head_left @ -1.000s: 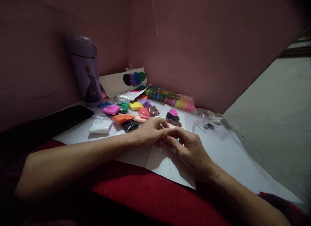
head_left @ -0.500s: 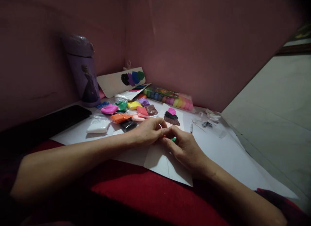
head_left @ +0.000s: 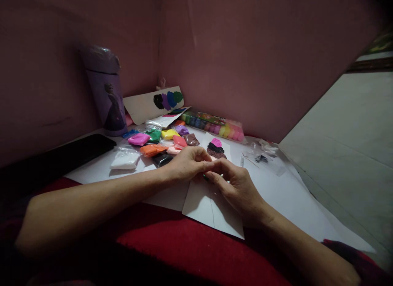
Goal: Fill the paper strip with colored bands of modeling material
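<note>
- Left hand [head_left: 192,165]: thumb and forefinger curled into a narrow ring, tips meeting the other hand's; whether they grip anything I cannot tell.
- Right hand [head_left: 235,183]: thumb and fingers drawn close together; their grip is mostly hidden, so I cannot tell what they hold.
- Small green piece [head_left: 205,177]: just below the meeting fingertips, over the folded white card [head_left: 211,212]; which hand bears it is unclear.
- Coloured patches [head_left: 216,148]: pink, black and brown, stacked on paper just beyond the hands.
- Plastic packets [head_left: 153,150]: orange, white, black, pink, green, yellow, red, brown and others, heaped left of the patches.
- Clear pack [head_left: 211,125]: rows of colours; print on its cover too small to read.
- Purple bottle [head_left: 104,89]: printed with a figure in a long dress, upright near the wall.
- Dark flat object [head_left: 89,150]: in front of the bottle.
- White sheet [head_left: 276,204]: covers the work surface, red cloth [head_left: 172,241] along its near edge.
- Pink walls [head_left: 245,52]: meet in a corner behind; pale tiles [head_left: 344,122] at right.
</note>
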Motion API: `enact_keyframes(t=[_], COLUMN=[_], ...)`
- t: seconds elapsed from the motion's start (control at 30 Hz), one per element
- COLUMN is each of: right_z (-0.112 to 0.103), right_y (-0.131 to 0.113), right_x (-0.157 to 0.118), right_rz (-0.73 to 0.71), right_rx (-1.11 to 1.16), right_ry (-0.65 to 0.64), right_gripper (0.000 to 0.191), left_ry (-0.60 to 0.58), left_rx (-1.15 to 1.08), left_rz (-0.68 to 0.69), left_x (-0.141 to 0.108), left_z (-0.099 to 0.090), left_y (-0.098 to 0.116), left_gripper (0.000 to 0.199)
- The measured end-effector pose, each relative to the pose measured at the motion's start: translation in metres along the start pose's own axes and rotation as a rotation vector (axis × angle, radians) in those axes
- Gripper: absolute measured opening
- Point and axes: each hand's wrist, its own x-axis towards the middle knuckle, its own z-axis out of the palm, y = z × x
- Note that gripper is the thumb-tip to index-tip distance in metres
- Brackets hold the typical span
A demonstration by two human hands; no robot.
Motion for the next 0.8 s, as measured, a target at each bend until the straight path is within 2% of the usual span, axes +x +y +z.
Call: enact_keyframes(t=[0.27, 0.4, 0.5, 0.8], right_z=[-0.0011, -0.0007, -0.0001, -0.0006], right_y=[0.0001, 0.0035, 0.0039, 0.0029], right_x=[-0.0011, -0.0014, -0.0011, 0.0000], right_rz=[-0.001, -0.025, -0.031, 0.024], right_rx=[-0.043, -0.026, -0.009, -0.034], right_ry=[0.056, 0.134, 0.146, 0.154], right_gripper=[0.007, 0.010, 0.010, 0.012], left_ry=[0.037, -0.006, -0.036, -0.073], left_rx=[-0.069, -0.200, -0.248, -0.210], left_rz=[-0.049, -0.096, -0.109, -0.112], left_x=[-0.0006, 0.0004, -0.0001, -0.0021], left_z=[0.0018, -0.0007, -0.0025, -0.0033], left_y=[0.0041, 0.0036, 0.0026, 0.0028], left_gripper=[0.019, 0.014, 0.012, 0.019])
